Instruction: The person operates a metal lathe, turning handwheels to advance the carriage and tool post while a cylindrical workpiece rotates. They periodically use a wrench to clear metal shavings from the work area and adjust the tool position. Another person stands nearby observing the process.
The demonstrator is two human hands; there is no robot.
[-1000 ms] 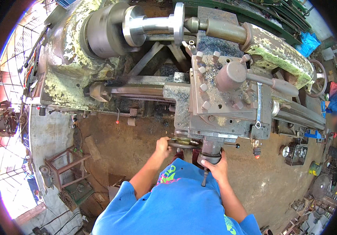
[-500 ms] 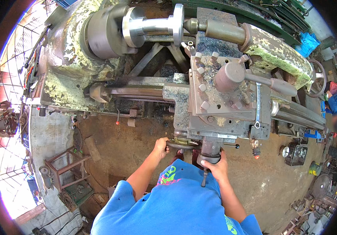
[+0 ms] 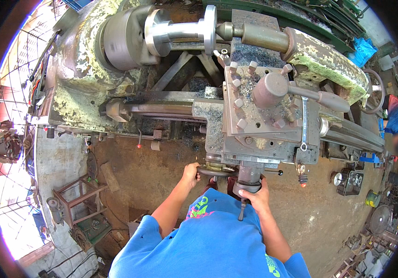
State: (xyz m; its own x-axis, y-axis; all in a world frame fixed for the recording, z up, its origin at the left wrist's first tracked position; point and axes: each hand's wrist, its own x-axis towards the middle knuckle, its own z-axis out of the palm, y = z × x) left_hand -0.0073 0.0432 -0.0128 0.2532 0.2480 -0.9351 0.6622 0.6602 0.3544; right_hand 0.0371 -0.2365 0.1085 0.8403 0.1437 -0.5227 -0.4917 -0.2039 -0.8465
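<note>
My left hand (image 3: 191, 174) is closed on the left side of the carriage handwheel (image 3: 217, 172), below the lathe's apron. My right hand (image 3: 257, 196) wraps round the dark collar of the cross-slide crank (image 3: 250, 185), with its thin handle pointing down toward my shirt. Above, a shiny metal spool-shaped workpiece (image 3: 184, 29) with a flange at each end sits between the grey chuck (image 3: 124, 41) and the tailstock centre (image 3: 226, 30). The cutting tool (image 3: 222, 56) on the square tool post (image 3: 254, 99) stands close beneath the right flange.
A wrench (image 3: 305, 125) lies on the carriage beside the tool-post lever (image 3: 321, 98). Dark chips cover the bed and slide. The tailstock (image 3: 331, 65) extends right. A rusty metal frame (image 3: 79, 194) stands on the floor at left; another person (image 3: 397, 123) is at far right.
The chuck's jaw shows at a different angle, so the chuck has turned. Both hands keep practically the same places on the handwheel and the crank.
</note>
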